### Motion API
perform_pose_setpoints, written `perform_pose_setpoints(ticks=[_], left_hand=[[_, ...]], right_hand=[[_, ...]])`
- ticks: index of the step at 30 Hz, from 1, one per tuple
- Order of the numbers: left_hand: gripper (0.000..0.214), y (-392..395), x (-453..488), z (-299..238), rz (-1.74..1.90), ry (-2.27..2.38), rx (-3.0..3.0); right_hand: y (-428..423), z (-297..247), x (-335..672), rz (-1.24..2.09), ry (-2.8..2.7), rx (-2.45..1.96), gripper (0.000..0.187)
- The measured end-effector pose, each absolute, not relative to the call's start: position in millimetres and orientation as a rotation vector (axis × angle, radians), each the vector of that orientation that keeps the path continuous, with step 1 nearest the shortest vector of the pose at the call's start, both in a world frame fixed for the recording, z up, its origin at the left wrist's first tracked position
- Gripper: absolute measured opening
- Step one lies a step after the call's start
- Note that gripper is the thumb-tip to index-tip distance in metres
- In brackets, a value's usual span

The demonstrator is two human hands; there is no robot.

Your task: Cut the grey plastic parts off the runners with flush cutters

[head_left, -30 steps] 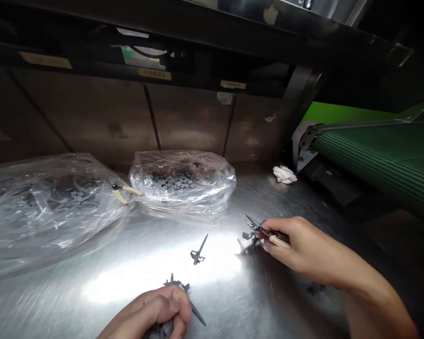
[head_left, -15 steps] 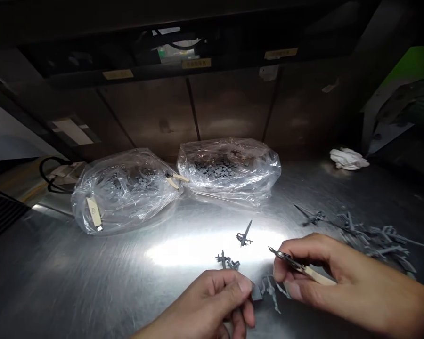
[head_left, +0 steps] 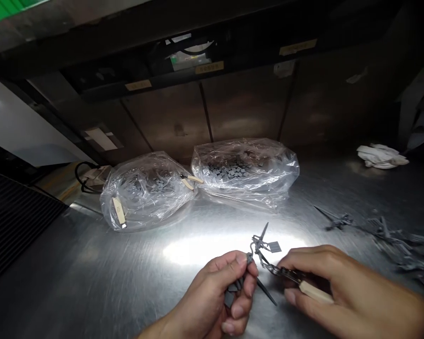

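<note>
The grey plastic sprue (head_left: 259, 247) is now raised above the steel table (head_left: 92, 282), pinched in the left hand (head_left: 215, 296). Half a second ago the nippers (head_left: 286, 273) stood apart from it; now their tips meet it, the right hand (head_left: 339, 287) clenched round the handles. Behind lie two clear bags of grey parts (head_left: 146, 188) (head_left: 245, 169). To the right are one white rag (head_left: 381, 156) and one heap of sprues (head_left: 403, 240).

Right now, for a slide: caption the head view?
Left hand holds grey sprue; right hand's nippers meet it over steel bench.
</note>
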State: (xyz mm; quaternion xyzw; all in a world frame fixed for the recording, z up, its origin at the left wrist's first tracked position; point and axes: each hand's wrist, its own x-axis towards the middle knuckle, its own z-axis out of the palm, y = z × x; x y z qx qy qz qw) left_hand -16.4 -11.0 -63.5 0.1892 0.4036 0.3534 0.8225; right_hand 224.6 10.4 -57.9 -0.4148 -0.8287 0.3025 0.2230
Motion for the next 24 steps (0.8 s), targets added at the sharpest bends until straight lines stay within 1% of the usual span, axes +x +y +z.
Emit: perform_pose_setpoints(ticks=[3,7,14,21,24], left_hand=[[0.023,-11.8,-16.0,-64.8,0.75,0.849,0.417],[0.026,-11.6,-14.3,-63.3,0.747,0.857,0.454],[0.034,-11.5,-11.8,-63.2,0.732,0.902,0.508],[0.036,-9.6,-14.3,-61.6,0.713,0.908,0.523],[0.036,-10.0,-14.8,-62.2,0.707,0.907,0.528]], right_hand=[[14.1,-55.0,209.0,0.965,-2.383,-1.093,0.013],[11.7,-58.7,202.5,0.997,-2.335,-1.119,0.015],[7.9,-71.1,207.6,0.863,-2.36,-1.144,0.011],[9.8,-75.6,209.3,0.769,-2.437,-1.12,0.007],[11.2,-75.0,209.9,0.781,-2.459,-1.119,0.009]])
